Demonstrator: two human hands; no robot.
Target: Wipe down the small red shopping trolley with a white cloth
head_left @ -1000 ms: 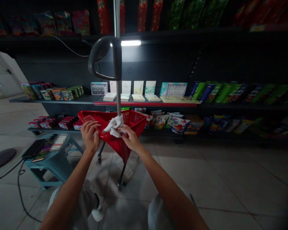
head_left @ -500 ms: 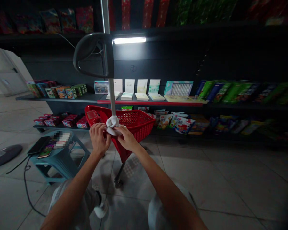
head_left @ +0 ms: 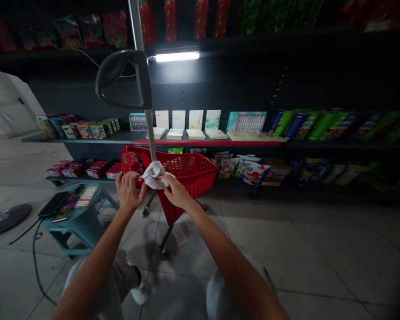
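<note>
A small red shopping cart [head_left: 200, 180] stands before me, a metal pole [head_left: 150, 138] with a grey looped handle [head_left: 146, 84] rising from its near end. My right hand [head_left: 177, 192] is closed on a bunched white cloth [head_left: 154, 175], pressing it around the foot of the pole. To the left, my left hand [head_left: 130, 190] has its fingers curled over the cart's near red edge, next to the cloth. Its fingertips are partly hidden.
A blue-grey plastic stool [head_left: 76, 222] at left carries a black device and a booklet; a cable [head_left: 36, 262] trails to the floor. Behind the cart, dark shelves hold books [head_left: 188, 122], boxes [head_left: 90, 129] and snack bags [head_left: 253, 171]. A round stand base [head_left: 10, 220] sits far left.
My left hand has moved slightly left and down, away from the cloth to the cart's edge. The cloth is spread wider under my right hand. The pole's upper part has tilted left.
</note>
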